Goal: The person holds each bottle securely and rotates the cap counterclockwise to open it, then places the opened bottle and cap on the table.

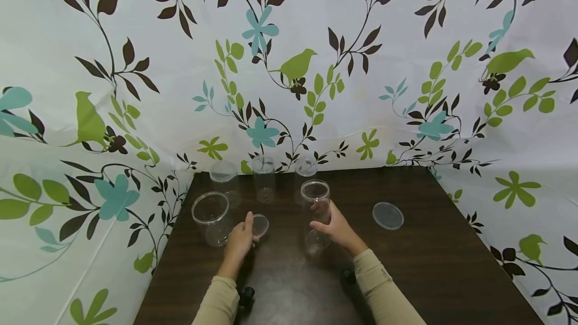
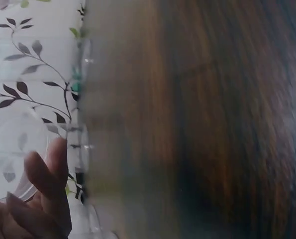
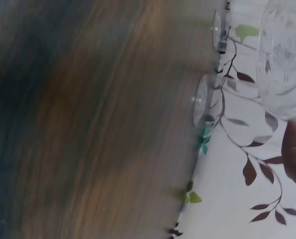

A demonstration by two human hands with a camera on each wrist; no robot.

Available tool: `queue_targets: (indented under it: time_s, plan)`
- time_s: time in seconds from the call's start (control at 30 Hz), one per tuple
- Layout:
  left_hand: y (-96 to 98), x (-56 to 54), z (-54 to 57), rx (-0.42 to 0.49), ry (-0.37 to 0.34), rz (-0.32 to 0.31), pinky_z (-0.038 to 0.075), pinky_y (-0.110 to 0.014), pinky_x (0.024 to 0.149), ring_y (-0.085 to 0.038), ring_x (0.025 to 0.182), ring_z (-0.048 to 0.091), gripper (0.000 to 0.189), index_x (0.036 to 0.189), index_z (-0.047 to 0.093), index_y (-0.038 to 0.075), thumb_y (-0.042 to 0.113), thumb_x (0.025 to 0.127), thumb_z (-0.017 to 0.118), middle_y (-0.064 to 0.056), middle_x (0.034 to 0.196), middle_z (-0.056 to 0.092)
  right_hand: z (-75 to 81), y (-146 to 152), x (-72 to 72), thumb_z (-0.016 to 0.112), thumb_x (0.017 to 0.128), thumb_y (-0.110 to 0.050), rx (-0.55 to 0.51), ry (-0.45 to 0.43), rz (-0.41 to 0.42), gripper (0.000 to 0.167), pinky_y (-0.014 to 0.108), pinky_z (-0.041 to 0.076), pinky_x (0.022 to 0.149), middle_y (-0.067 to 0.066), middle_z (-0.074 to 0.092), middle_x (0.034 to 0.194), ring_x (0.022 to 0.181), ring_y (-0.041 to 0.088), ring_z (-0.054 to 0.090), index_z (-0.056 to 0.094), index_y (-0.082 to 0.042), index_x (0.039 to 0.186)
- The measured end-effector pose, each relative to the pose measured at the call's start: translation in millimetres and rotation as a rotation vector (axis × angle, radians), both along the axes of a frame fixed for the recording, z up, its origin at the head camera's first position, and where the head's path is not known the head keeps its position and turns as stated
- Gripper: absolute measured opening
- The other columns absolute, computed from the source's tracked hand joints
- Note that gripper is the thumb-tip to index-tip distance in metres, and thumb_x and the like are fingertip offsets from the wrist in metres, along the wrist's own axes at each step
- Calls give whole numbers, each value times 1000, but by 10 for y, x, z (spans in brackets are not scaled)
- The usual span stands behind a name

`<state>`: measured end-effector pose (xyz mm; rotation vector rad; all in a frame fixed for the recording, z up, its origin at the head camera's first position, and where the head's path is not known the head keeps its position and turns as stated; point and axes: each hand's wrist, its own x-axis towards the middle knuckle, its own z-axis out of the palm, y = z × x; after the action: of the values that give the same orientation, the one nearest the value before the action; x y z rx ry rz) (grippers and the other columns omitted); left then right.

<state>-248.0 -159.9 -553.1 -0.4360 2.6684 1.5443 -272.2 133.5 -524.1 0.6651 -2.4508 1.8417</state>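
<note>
My left hand (image 1: 241, 238) pinches a clear round lid (image 1: 261, 225) by its edge, thumb uppermost. In the left wrist view that lid (image 2: 6, 169) stands beyond the fingers (image 2: 55, 191). On the right, my right hand (image 1: 336, 227) grips a tall clear plastic jar (image 1: 315, 194) around its side. This jar is upright and its mouth is uncovered. Its base (image 3: 287, 64) shows in the right wrist view, above the fingers (image 3: 294, 154). Just left of my left hand is a wider clear jar (image 1: 210, 217) without a lid.
Along the back of the dark wood table (image 1: 433, 265) stand a lidded wide jar (image 1: 224, 173) and two narrower clear jars, one in the middle (image 1: 264, 179) and one partly behind the gripped jar (image 1: 306, 167). Another clear lid (image 1: 388, 215) lies at right. A patterned curtain (image 1: 289, 29) hangs behind.
</note>
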Motion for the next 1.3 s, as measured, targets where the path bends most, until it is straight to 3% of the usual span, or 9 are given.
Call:
queue_targets:
  time_s: [0.17,0.43,0.53,0.63,0.7,0.83,1.03,1.17,1.3]
  plan:
    - [-114,-10,-58,-87,-108,-54,43,-37,61,-21,56,63,84,101,66,2,73,100,20,-1,67,70,226,21,49,73,88,0,6,-33,-63,52,27,46,95,32,58,126,116,34,57,46,11,131]
    - [-187,-8,-157,-308,-215,-99,48,-51,64,-27,67,62,100,128,64,-1,80,95,15,-4,60,64,229,59,-38,74,90,-4,35,-70,-136,56,31,48,90,29,58,128,112,26,58,45,9,135]
    - [-191,-16,-155,-377,-214,-102,50,-61,73,-40,88,66,103,132,60,-4,81,95,15,-18,85,72,211,75,-74,74,89,-3,35,-69,-148,56,30,49,89,29,57,127,112,29,58,44,11,134]
    - [-198,-19,-157,-418,-220,-97,48,-66,81,-52,107,61,103,134,56,-6,80,96,16,-32,116,66,71,118,-170,73,89,-2,28,-70,-158,58,30,50,87,30,55,128,113,37,58,42,11,136]
    - [-203,-13,-163,-431,-221,-94,48,-66,83,-55,112,58,99,138,52,-8,78,97,21,-36,127,59,-26,150,-237,73,89,-2,21,-68,-176,59,30,51,86,31,55,130,114,39,58,42,10,138]
    - [-187,13,-157,-451,-207,-102,52,-60,74,-54,105,61,96,143,42,-10,73,96,43,-38,121,60,-147,212,-374,75,90,-6,10,-64,-234,63,34,50,91,27,55,133,116,38,57,41,5,141]
    - [-110,13,-165,-529,-149,-116,52,-51,60,-48,90,66,105,146,39,-4,66,78,76,-33,106,66,-175,314,-551,77,91,-21,27,-106,-360,72,47,43,99,23,50,139,122,36,50,36,2,145]
    - [-60,3,-208,-587,-106,-122,53,-53,63,-49,90,65,102,143,44,1,59,70,85,-30,108,64,-200,370,-662,77,91,-26,35,-140,-415,79,51,41,100,23,45,142,124,37,46,31,0,149]
    - [-16,12,-250,-649,-81,-141,53,-54,60,-50,88,65,91,136,52,2,55,71,87,-30,107,63,-252,393,-776,79,90,-26,34,-135,-456,81,52,38,104,24,41,142,126,38,43,30,0,149]
